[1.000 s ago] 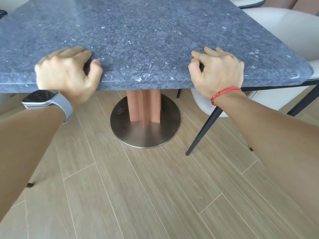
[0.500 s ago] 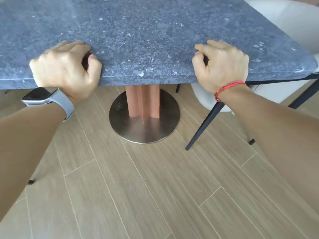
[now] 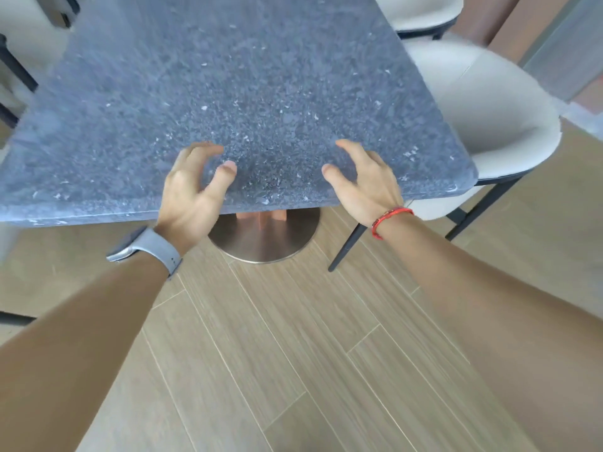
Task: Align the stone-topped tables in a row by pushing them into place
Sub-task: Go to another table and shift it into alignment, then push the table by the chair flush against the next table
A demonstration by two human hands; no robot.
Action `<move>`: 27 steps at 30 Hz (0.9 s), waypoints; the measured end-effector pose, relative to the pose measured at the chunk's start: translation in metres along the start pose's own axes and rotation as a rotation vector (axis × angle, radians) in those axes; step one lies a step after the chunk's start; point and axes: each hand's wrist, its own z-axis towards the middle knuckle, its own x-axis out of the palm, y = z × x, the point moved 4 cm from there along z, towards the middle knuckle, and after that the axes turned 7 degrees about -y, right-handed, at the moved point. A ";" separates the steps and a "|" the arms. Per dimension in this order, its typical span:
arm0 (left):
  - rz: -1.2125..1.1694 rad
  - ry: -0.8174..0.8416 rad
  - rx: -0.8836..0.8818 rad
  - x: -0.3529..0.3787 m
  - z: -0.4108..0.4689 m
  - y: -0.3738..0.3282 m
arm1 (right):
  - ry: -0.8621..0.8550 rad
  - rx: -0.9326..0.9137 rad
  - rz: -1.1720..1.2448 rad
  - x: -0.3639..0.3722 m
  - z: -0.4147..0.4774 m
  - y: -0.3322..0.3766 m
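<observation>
We've released the table (image 3: 244, 76) edge: left hand (image 3: 192, 187), right hand (image 3: 362, 182) loosely spread, holding nothing. This push looks finished.

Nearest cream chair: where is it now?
Head view, right side: the cream chair sits beside the stone-topped table at its right edge, past the right hand.
</observation>
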 end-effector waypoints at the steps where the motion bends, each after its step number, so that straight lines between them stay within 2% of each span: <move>1: -0.081 0.009 -0.033 -0.003 -0.006 -0.013 | 0.002 0.020 0.056 -0.011 -0.006 0.006; 5: -0.332 0.068 -0.086 -0.017 -0.026 -0.066 | 0.009 0.090 0.245 -0.055 -0.030 0.026; 9: -0.448 0.126 -0.090 -0.022 -0.049 -0.107 | 0.012 0.169 0.430 -0.095 -0.056 0.036; 19: -0.515 0.172 -0.061 -0.005 -0.125 -0.185 | 0.034 0.196 0.605 -0.199 -0.114 0.014; 27: -0.554 0.201 -0.056 0.071 -0.136 -0.266 | -0.025 0.240 0.677 -0.294 -0.104 -0.043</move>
